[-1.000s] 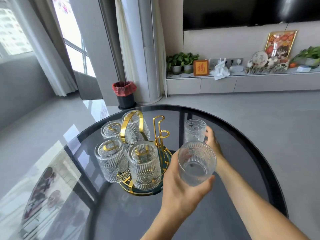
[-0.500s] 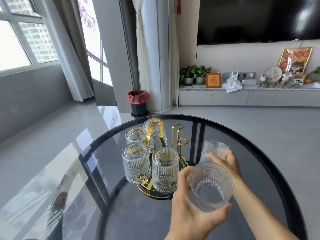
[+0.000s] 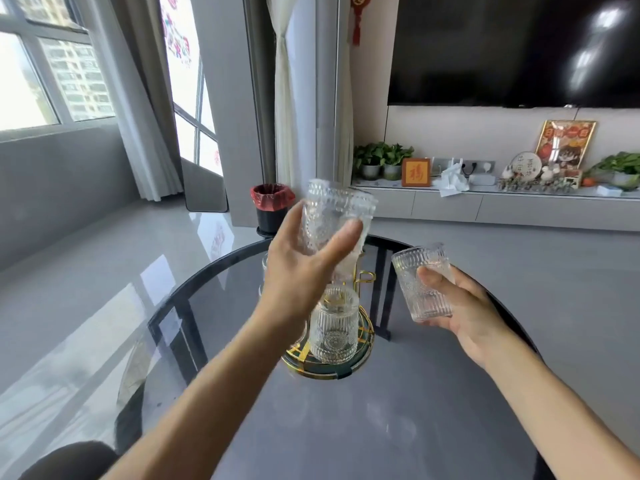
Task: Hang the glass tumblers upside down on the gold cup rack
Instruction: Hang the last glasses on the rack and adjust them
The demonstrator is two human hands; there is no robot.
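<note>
My left hand [image 3: 299, 271] grips a ribbed glass tumbler [image 3: 334, 216] held high above the gold cup rack [image 3: 363, 341], hiding much of it. My right hand [image 3: 460, 313] holds a second ribbed tumbler [image 3: 422, 282] to the right of the rack, above the table. The rack stands on the round dark glass table [image 3: 398, 410]. One upturned tumbler [image 3: 334, 327] shows on the rack's near side; others are hidden behind my left hand and forearm. A free gold hook [image 3: 365, 277] sticks up just right of my left hand.
The table's far rim [image 3: 214, 268] curves behind the rack. A black bin with a red liner [image 3: 272, 207] stands on the floor beyond. A low TV shelf with plants and ornaments [image 3: 485, 188] runs along the back wall. A dark seat [image 3: 69, 460] shows at bottom left.
Both hands have lifted their tumblers off the table level. My left hand rose and crossed over the rack; my right hand raised its glass to the right. The camera tilted up.
</note>
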